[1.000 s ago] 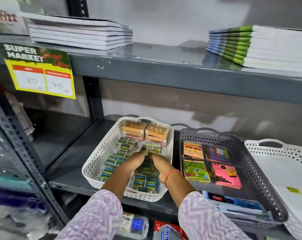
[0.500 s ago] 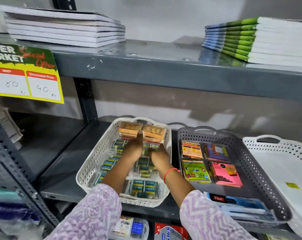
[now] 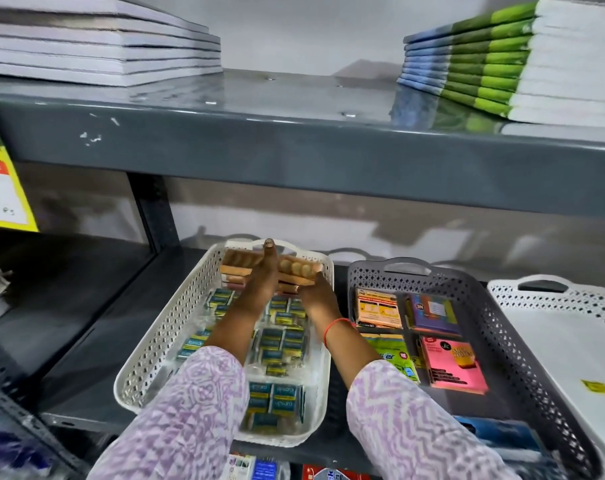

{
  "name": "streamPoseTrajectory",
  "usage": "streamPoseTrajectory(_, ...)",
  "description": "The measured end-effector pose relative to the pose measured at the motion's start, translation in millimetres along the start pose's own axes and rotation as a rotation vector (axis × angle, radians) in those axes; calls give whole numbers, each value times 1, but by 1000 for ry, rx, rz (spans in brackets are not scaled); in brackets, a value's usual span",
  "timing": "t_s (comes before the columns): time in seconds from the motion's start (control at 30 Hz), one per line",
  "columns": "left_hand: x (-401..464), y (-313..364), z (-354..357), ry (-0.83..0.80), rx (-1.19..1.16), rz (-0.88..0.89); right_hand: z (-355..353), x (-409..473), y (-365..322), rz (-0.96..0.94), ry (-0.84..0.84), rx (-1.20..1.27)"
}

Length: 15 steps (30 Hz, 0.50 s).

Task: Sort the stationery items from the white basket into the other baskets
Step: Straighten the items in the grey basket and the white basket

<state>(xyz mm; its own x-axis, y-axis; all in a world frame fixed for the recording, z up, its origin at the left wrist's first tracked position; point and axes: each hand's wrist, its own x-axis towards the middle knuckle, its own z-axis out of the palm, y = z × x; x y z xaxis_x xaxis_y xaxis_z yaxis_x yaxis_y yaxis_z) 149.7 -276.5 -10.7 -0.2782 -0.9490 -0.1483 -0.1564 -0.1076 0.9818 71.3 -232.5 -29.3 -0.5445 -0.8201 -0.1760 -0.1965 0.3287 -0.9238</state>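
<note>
A white basket (image 3: 162, 327) at the middle of the lower shelf holds several blue-and-yellow eraser packs (image 3: 280, 344) and orange boxes (image 3: 299, 268) at its far end. My left hand (image 3: 264, 275) lies stretched flat over the orange boxes, its fingertips at the basket's far handle. My right hand (image 3: 318, 296) rests against the near side of the right orange box, its fingers hidden. To the right, a grey basket (image 3: 495, 313) holds sticky-note pads (image 3: 453, 365). A second white basket (image 3: 571, 306) at the far right holds one small yellow item (image 3: 595, 387).
The upper shelf's grey edge (image 3: 294, 150) hangs close above the baskets. It carries a white notebook stack (image 3: 96, 46) and a green-spined stack (image 3: 501, 64). A yellow price sign (image 3: 3, 188) hangs at the left. More packets lie on the shelf below.
Both hands have slid from the eraser packs in the middle of the basket to the orange boxes at its far end. The view has moved closer.
</note>
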Motion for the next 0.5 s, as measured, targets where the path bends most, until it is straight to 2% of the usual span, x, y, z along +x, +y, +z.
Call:
streamPoseTrajectory(0.13, 34, -25, 4, 91, 20, -20, 5, 9, 3, 14, -23, -11)
streamPoseTrajectory(0.27, 12, -3, 4, 153, 98, -39, 12, 15, 9, 9, -27, 27)
streamPoseTrajectory(0.5, 22, -7, -4, 98, 191, -70, 14, 21, 13, 15, -42, 7)
